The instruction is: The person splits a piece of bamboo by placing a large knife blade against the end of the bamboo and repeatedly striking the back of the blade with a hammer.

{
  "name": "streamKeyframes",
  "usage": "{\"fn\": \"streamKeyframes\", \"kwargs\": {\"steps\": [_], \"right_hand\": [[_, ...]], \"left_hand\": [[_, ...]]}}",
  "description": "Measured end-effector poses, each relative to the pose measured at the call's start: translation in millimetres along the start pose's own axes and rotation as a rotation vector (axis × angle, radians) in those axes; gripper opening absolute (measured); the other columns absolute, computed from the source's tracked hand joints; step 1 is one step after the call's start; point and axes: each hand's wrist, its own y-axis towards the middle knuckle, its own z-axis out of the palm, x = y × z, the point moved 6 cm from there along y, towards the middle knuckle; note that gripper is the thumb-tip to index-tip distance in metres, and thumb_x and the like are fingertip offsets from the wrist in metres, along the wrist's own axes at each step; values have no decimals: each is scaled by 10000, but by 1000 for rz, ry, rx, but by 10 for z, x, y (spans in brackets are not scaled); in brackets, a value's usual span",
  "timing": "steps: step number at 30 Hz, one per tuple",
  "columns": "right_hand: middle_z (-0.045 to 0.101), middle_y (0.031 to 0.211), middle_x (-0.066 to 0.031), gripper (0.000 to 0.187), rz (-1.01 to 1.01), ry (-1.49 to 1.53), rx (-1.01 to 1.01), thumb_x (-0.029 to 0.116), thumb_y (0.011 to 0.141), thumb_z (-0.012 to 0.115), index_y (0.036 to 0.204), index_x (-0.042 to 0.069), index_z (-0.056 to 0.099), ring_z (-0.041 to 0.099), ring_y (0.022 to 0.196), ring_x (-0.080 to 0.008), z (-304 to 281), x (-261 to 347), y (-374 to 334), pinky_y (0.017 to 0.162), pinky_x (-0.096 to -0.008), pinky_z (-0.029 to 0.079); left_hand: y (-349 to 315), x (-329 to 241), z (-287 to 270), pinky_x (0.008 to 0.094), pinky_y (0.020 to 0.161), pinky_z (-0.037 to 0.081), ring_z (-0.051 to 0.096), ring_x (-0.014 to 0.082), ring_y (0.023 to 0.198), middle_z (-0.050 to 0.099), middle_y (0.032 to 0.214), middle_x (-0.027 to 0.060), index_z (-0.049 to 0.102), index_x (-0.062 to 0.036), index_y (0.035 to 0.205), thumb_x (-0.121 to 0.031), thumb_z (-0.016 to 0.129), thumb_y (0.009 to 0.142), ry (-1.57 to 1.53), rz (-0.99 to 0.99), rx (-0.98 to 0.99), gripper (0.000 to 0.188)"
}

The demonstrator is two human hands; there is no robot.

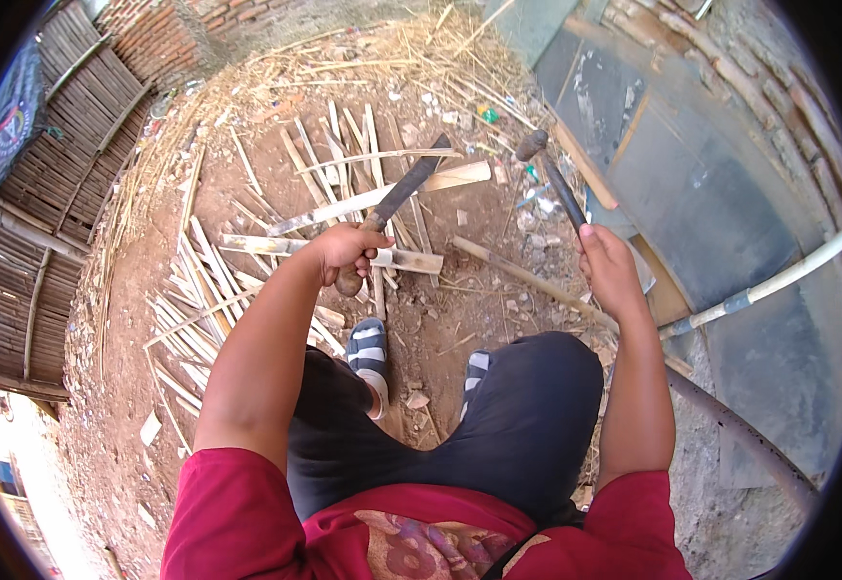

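Note:
My left hand [348,253] is closed round the wooden handle of a machete [409,184], whose dark blade slants up and to the right. Beneath it lie a split bamboo piece [411,260] and, farther off, a wider pale bamboo strip [455,178]. Out to the right, my right hand [609,266] grips a hammer [563,189] by its dark handle, the blunt head [531,145] pointing up and left. The hammer is apart from the machete. Whether the blade touches the bamboo I cannot tell.
Cut bamboo slats [194,300] lie piled on the dirt at left. Dry straw [344,72] and debris cover the far ground. Dark flat panels [692,193] lean at right beside a pale pole [798,266] and a metal pipe [740,430]. A bamboo wall [78,126] stands at left.

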Motion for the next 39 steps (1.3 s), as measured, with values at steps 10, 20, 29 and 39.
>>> {"fn": "streamKeyframes", "kwargs": {"steps": [10, 20, 29, 39], "right_hand": [[492, 635, 33, 424, -182, 191, -55, 405, 1065, 535, 848, 44, 587, 450, 567, -60, 646, 1120, -58, 520, -267, 357], [512, 630, -43, 432, -373, -131, -28, 405, 1034, 593, 892, -4, 591, 482, 603, -130, 936, 1022, -158, 560, -330, 391], [571, 705, -47, 413, -42, -59, 265, 384, 1024, 603, 960, -21, 649, 527, 633, -163, 905, 768, -119, 596, -356, 426], [659, 766, -159, 418, -145, -500, 361, 391, 973, 632, 958, -22, 694, 636, 693, -287, 1345, 740, -161, 668, -416, 487]], "left_hand": [[-716, -183, 94, 244, 524, 433, 438, 39, 516, 502, 694, -64, 523, -135, 893, -178, 690, 923, -486, 298, 115, 175], [-818, -8, 132, 301, 564, 418, 461, 105, 530, 503, 614, -35, 571, -139, 934, -299, 599, 955, -567, 270, 324, 163], [-1054, -238, 86, 291, 541, 410, 478, 97, 529, 490, 634, -65, 544, -146, 931, -239, 632, 900, -738, 376, 334, 132], [-1087, -442, 423, 311, 512, 407, 463, 128, 492, 499, 620, -48, 547, -140, 932, -301, 585, 882, -828, 383, 560, 173]]}}
